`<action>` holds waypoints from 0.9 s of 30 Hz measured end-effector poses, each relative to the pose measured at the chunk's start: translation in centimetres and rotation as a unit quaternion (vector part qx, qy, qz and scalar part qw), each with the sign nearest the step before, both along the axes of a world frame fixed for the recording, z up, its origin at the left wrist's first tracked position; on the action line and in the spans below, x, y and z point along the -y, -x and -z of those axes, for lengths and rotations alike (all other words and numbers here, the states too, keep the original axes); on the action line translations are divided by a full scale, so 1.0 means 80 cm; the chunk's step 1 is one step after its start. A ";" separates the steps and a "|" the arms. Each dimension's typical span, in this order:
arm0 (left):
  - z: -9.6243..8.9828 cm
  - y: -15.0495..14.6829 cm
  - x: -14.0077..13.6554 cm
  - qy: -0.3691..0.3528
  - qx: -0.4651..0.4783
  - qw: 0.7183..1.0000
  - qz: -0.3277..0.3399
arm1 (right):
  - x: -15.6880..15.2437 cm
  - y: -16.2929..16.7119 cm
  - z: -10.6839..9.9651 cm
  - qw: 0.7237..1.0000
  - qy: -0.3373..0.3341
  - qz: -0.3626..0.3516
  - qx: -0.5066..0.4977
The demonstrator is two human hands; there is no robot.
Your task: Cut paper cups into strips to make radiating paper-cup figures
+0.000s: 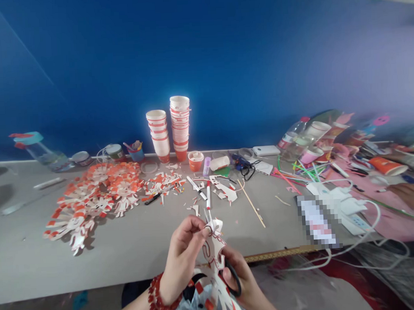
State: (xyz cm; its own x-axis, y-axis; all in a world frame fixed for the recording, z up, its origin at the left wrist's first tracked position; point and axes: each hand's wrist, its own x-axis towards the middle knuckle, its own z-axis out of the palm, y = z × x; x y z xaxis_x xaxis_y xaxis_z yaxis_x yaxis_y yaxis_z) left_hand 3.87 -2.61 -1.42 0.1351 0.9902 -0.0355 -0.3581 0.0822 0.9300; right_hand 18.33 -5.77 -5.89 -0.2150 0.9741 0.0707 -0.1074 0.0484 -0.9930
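Note:
My left hand (184,248), closed in a pinch, holds the upper edge of a white paper cutout (214,251) with dark red outlines drawn on it. My right hand (246,280) is closed round the black handle of a pair of scissors (236,283). The scissor blades are largely hidden behind the paper, with a metal tip showing just above it. Below both hands, white and orange paper pieces (210,306) lie around my lap. On the table just beyond my hands are a red-capped marker (208,195) and a white marker (196,189).
Orange-and-white paper cutouts (101,193) spread across the left of the table. Two paper cup stacks (180,128) stand against the blue wall. Paper scraps (165,182), a wooden stick (251,203), a power strip (347,212) and a phone (318,221) lie beyond. A co-worker's hand (410,195) shows far right.

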 end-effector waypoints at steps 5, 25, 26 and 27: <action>-0.002 0.001 -0.002 0.000 0.005 1.000 0.013 | -0.001 0.001 -0.001 1.000 -0.004 -0.010 -0.021; -0.008 0.008 -0.008 -0.019 -0.022 0.998 0.050 | -0.009 -0.006 -0.020 0.996 0.022 -0.063 -0.063; -0.007 0.007 -0.007 -0.017 -0.030 0.998 0.050 | -0.009 -0.006 -0.019 0.996 0.020 -0.062 -0.065; -0.007 0.006 -0.007 -0.016 -0.040 0.998 0.049 | -0.009 -0.007 -0.017 0.996 0.019 -0.059 -0.067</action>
State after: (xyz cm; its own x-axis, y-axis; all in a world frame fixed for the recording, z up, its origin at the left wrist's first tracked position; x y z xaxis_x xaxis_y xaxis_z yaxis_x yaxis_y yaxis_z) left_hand 3.36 -2.04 -0.88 0.2292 0.9732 -0.0189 -0.2748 0.0833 0.9579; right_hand 18.86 -5.06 -4.53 -0.3188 0.9452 0.0703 -0.2414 -0.0092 -0.9704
